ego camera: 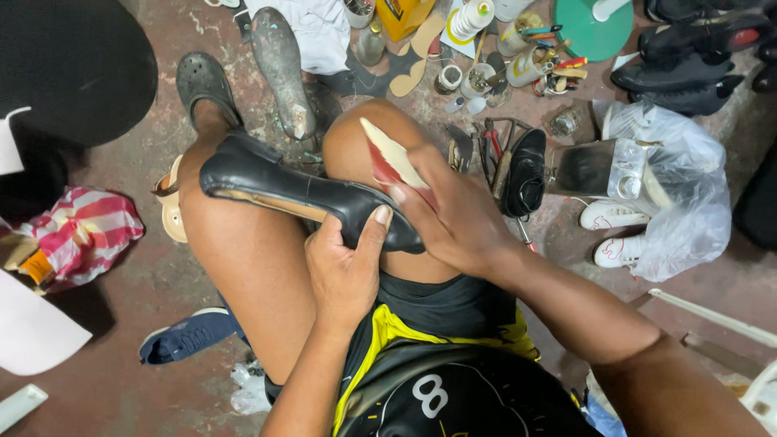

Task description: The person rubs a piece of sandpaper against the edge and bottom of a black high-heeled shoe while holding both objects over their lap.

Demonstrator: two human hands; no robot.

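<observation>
Black leather, glossy and curved, marks the long pointed shoe (299,193) that lies sole-up across the person's bare knees, its toe toward the left knee and its heel end under the hands. The left hand (344,271) has a firm grip closed around the rear of that shoe, thumb pressed over the upper edge. The right hand (455,218), just right of the shoe, holds a cream-and-red flat insole piece (392,158) pinched under its fingers, the piece's pointed tip sticking up past the right knee and its lower end touching the shoe's heel area. As far as can be judged, the insole is not yet seated: most of it stands outside the shoe, so fitting and pressing it down seems left to do, while the shoe's tan sole already looks in place. Beyond the shoe, on the stained concrete floor (121,380), lie a grey metal shoe last (282,69), a second black shoe (524,174) to the right, scattered glue pots and small tools (518,61), and a clear plastic bag with white sneakers (672,202). A navy slip-on shoe (188,336) rests below the left thigh.
</observation>
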